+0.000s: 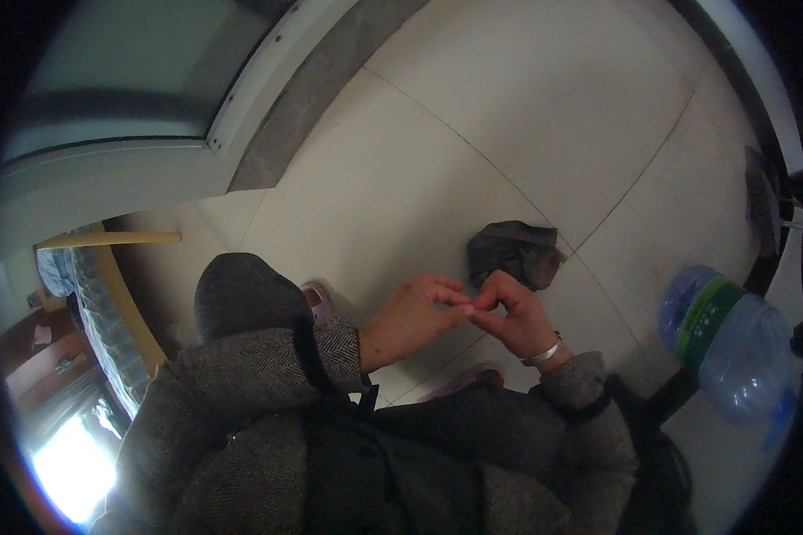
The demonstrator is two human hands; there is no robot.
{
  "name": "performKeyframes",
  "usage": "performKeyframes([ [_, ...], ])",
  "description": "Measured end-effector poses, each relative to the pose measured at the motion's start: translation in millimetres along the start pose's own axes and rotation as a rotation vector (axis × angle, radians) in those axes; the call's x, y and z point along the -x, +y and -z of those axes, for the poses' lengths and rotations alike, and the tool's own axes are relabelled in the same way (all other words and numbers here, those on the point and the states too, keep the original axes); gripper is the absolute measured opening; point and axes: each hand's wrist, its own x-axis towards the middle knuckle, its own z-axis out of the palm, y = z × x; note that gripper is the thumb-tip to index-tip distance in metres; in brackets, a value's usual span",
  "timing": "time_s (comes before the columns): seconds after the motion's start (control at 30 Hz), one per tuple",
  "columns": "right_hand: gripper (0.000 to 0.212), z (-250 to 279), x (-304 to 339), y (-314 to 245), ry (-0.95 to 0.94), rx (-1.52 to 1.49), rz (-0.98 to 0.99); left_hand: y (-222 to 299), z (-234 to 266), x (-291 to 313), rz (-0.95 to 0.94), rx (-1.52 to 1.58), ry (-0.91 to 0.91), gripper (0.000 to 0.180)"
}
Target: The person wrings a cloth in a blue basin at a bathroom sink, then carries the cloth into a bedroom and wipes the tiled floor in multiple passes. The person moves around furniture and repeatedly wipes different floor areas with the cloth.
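My left hand (412,319) and my right hand (516,318) meet at the fingertips above my lap. Each is closed in a pinch, and between them is a tiny pale bit too small to name. A silver bracelet (542,354) circles my right wrist. On the floor just beyond my hands lies a dark, crumpled bag (507,252) with something brownish at its right side. What is inside it cannot be made out.
Pale floor tiles (437,169) spread ahead. A large clear bottle with a green label (710,323) stands at the right. At the upper left is a framed glass panel (125,116). A wooden-edged bed (116,294) is at the left. Pink shoes (318,299) show below me.
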Motion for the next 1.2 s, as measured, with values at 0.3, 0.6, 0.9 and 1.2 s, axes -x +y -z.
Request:
performKeyframes([
  [0.3, 0.032, 6.7, -6.7, 17.3, 0.044, 0.148, 0.11, -2.9, 0.6, -0.2, -0.028, -0.001, 0.16, 0.022],
  [0.6, 0.06, -0.8, -22.8, 106.1, 0.355, 1.195, 0.094, 6.3, 24.2, -3.7, 0.082, 0.028, 0.206, 0.02],
  [0.9, 0.052, 129.1, 121.3, 231.3, 0.979, 1.179, -0.329, 20.0, 33.7, -2.4, 0.108, 0.169, 0.153, 0.02],
  [1.2, 0.06, 169.2, 196.6, 285.4, 1.273, 1.01, -0.862, 22.1, 47.3, -1.2, 0.061, 0.362, 0.273, 0.019],
])
